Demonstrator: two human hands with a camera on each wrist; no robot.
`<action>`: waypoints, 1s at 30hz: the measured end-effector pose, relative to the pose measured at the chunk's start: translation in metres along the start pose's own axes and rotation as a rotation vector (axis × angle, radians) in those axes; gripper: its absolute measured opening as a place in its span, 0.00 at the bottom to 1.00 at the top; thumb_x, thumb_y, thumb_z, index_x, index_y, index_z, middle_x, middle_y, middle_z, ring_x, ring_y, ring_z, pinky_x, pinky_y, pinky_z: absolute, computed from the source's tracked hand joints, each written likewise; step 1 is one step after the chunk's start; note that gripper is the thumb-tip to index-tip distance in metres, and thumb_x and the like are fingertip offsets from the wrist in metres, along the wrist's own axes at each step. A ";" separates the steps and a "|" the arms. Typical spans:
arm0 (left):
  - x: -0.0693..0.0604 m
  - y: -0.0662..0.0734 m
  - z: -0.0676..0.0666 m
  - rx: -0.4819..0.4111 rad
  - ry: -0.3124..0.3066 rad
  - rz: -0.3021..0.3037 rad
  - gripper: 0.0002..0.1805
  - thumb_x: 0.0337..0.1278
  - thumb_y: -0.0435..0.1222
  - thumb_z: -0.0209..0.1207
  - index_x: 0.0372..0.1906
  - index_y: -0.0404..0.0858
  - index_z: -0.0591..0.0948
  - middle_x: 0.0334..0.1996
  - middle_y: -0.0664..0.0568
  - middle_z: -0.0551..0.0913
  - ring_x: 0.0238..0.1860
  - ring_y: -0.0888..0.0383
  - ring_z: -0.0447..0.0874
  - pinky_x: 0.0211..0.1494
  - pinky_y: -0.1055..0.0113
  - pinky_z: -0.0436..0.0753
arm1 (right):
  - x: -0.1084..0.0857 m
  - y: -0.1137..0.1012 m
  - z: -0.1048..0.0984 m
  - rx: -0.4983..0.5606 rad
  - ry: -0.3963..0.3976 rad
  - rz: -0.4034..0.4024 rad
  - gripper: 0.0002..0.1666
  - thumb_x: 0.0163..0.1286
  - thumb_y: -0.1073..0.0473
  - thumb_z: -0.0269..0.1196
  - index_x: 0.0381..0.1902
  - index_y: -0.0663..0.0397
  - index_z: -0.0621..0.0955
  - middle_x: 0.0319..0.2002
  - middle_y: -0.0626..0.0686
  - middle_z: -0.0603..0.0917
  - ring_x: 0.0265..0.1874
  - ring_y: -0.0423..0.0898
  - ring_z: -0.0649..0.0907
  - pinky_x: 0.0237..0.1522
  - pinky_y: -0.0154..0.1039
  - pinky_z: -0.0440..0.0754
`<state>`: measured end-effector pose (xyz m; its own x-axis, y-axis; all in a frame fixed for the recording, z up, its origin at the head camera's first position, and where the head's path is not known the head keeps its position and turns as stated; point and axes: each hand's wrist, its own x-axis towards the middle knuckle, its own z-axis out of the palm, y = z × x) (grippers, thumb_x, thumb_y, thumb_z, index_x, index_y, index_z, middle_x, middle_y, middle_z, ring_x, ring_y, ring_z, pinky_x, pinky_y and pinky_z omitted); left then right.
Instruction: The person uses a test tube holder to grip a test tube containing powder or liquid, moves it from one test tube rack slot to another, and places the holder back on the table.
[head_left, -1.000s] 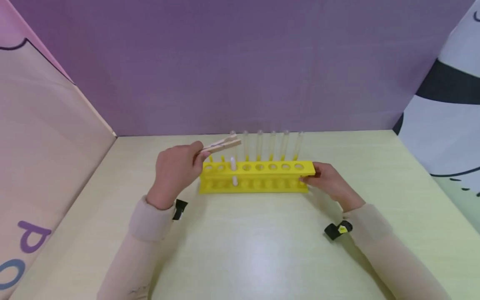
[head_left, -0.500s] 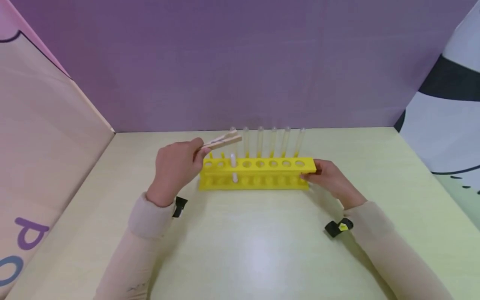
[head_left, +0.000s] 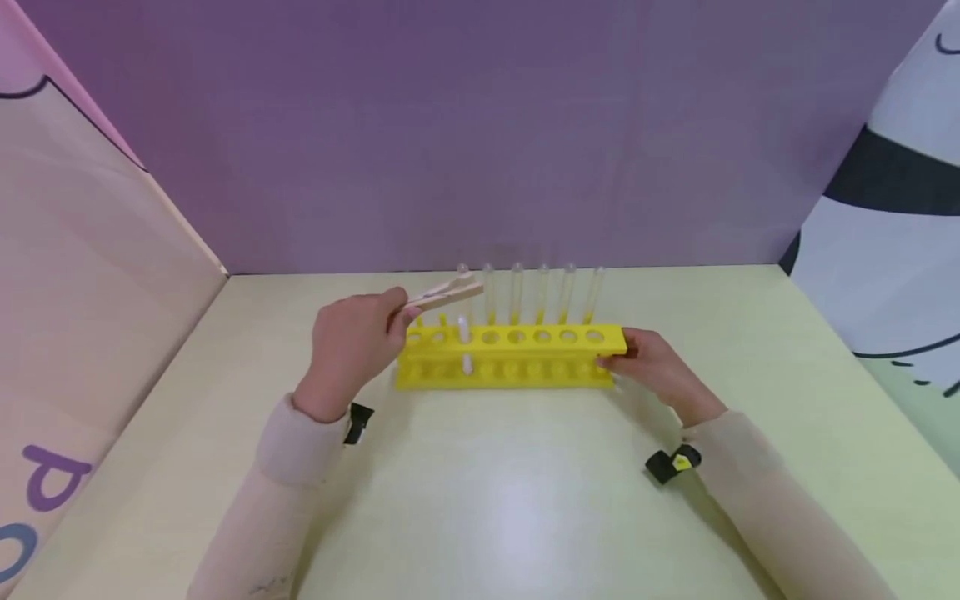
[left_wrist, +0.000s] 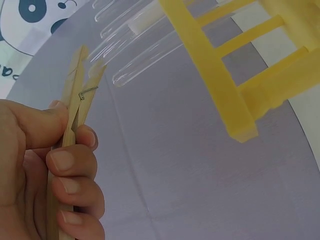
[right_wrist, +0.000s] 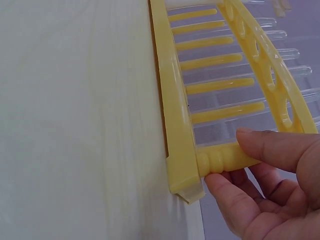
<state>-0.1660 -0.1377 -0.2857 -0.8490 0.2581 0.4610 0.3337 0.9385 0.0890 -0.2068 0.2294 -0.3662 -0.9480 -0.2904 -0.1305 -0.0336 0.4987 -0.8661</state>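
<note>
My left hand (head_left: 356,346) holds a wooden test tube clamp (head_left: 446,293) above the left end of a yellow test tube rack (head_left: 555,351). In the left wrist view my fingers curl round the handles of the clamp (left_wrist: 75,100), and its tips lie close to the rounded ends of the clear test tubes (left_wrist: 150,57). Whether they touch a tube I cannot tell. With my right hand (head_left: 660,371) I grip the rack's end post (right_wrist: 227,156). Several test tubes (head_left: 517,293) stand upside down on pegs along the back. A slim white object (head_left: 463,329) stands in a front hole.
The rack rests on a pale wooden table (head_left: 517,483). A purple panel (head_left: 487,142) rises behind the table, with printed panels at the left (head_left: 82,275) and right (head_left: 885,267). Black wrist cameras (head_left: 662,467) sit at both cuffs.
The head view shifts slightly up and down. Both hands, the clamp and the rack keep nearly the same places relative to one another.
</note>
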 end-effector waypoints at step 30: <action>-0.001 -0.001 0.008 -0.005 -0.037 0.007 0.12 0.62 0.44 0.58 0.26 0.42 0.76 0.09 0.56 0.60 0.11 0.59 0.55 0.15 0.68 0.54 | 0.001 0.004 0.001 -0.010 0.017 -0.044 0.26 0.65 0.65 0.61 0.60 0.71 0.70 0.54 0.66 0.77 0.42 0.46 0.78 0.43 0.31 0.78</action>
<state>-0.1692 -0.1369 -0.2934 -0.8614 0.2731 0.4282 0.3415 0.9355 0.0903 -0.2074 0.2301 -0.3699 -0.9507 -0.2985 -0.0842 -0.0785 0.4941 -0.8658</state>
